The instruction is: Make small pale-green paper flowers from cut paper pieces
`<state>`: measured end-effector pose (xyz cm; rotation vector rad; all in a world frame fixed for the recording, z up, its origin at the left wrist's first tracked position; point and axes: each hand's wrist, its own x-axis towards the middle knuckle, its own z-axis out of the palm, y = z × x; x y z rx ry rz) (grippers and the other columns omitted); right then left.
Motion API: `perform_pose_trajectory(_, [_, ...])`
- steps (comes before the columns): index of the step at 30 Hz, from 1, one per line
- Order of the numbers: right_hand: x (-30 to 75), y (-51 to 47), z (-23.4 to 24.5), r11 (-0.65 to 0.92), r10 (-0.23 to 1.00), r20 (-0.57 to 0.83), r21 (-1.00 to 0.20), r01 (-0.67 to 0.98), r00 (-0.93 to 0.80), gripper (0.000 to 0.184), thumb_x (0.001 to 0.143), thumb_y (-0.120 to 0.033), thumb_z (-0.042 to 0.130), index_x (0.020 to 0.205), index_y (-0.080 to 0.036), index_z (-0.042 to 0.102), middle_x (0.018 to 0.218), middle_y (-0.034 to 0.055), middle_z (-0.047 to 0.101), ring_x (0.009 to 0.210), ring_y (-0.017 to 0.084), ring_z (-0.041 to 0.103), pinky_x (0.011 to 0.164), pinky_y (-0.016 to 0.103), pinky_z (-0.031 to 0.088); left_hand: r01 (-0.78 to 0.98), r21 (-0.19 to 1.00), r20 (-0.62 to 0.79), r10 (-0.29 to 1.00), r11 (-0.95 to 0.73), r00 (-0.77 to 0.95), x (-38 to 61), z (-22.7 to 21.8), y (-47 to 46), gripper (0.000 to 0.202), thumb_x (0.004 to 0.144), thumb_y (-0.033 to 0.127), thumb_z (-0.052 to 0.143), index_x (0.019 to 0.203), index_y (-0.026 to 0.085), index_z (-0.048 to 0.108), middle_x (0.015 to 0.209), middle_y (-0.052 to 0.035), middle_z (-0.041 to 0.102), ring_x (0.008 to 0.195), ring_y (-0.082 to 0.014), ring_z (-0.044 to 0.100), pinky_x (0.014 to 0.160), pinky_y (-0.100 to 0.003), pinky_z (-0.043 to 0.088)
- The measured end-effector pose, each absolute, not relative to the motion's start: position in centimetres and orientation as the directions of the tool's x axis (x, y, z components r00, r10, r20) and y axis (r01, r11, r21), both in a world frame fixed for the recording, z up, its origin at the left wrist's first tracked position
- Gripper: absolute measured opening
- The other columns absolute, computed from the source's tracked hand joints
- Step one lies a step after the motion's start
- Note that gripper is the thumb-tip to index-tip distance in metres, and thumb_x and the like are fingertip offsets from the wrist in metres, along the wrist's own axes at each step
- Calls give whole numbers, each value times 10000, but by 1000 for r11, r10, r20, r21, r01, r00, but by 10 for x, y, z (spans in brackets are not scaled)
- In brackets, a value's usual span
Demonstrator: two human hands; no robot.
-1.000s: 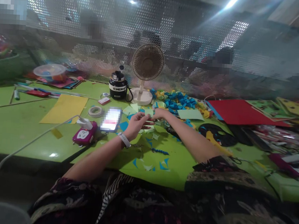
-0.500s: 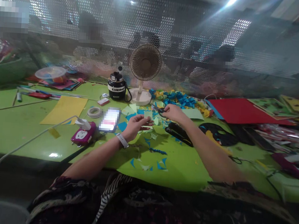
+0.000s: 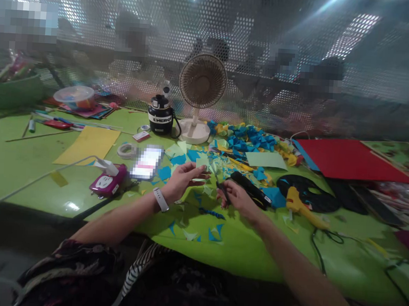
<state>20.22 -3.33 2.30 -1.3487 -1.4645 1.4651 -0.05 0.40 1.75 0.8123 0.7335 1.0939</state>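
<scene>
My left hand, with a pale watch at its wrist, pinches a small light-green piece of paper between thumb and fingers. In my right hand is a pair of scissors with dark handles, its blades pointing up toward the paper. Blue and pale-green paper scraps lie under and around both hands. Just right of the scissors rests a black stapler. A twisted blue strip lies on the green table nearer to me.
A white fan and a black bottle stand at the back. Left are a phone, a tape roll, a purple power adapter and yellow paper. A yellow glue gun and red sheets lie right.
My right hand has come back toward me with the scissors, from the scraps near the fan to beside my left hand. The left hand keeps its pinch on the paper.
</scene>
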Motion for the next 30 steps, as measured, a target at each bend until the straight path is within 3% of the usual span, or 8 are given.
perform_pose_trajectory(6, [197,-42,16,-133,929,-188,-973,186,-318,575,633,-667,798,843,-201,534,762,-16,573,604,106,517,572,278,468,-458,851,-154,955,258,252,3,17,0,411,628,352,895,712,151,547,773,-19,722,722,-132,709,679,-247,559])
perform_pose_trajectory(17, [199,-41,12,-125,931,-176,-977,172,-320,538,667,-642,789,848,-207,530,756,-18,560,608,107,511,546,271,466,-352,892,-166,930,283,327,5,13,-6,417,644,415,883,711,141,575,728,-28,708,649,-111,675,627,-234,549])
perform_pose_trajectory(23, [200,-42,19,-148,921,-203,-972,184,-331,536,637,-620,823,802,-206,525,729,-22,536,597,105,490,519,257,448,-347,893,-161,923,287,349,4,13,-4,464,619,457,890,705,143,560,641,-4,679,493,-67,605,487,-177,479])
perform_pose_trajectory(30, [200,-44,20,-145,928,-201,-970,195,-313,527,653,-608,815,813,-199,524,752,-16,545,621,105,503,503,237,395,-385,875,-161,927,293,340,5,13,-4,484,598,449,903,697,141,543,645,-23,691,531,-86,638,502,-178,487])
